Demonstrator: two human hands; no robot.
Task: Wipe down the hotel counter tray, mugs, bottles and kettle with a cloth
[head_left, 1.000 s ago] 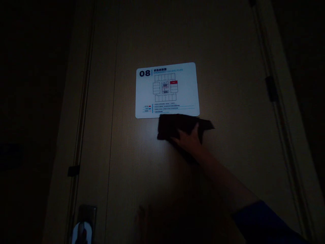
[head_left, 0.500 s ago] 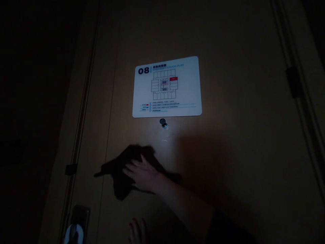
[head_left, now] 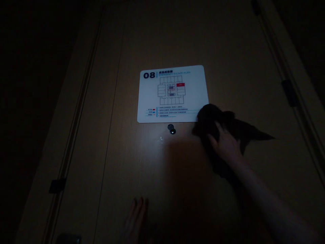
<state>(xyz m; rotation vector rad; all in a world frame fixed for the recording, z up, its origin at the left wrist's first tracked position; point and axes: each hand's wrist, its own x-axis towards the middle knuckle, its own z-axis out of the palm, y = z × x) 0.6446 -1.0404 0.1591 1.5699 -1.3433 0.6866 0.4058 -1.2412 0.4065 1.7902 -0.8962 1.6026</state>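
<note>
My right hand presses a dark cloth against a wooden door, just right of and below a white sign. Some fingers are spread over the cloth, whose pointed end hangs off to the right. One upper edge of it overlaps the sign's lower right corner. Lower down, my left hand rests on the door with its fingers stretched out and nothing visible in them; its lower part fades into the dark.
Below the sign is a peephole with its small cover. Dark hinges line the right edge. A black fitting sits on the left edge, and a dark lock plate shows at the bottom left. The scene is dim.
My right hand has moved the cloth up and to the right, from below the peephole to the sign's lower right corner. More of my left hand shows now.
</note>
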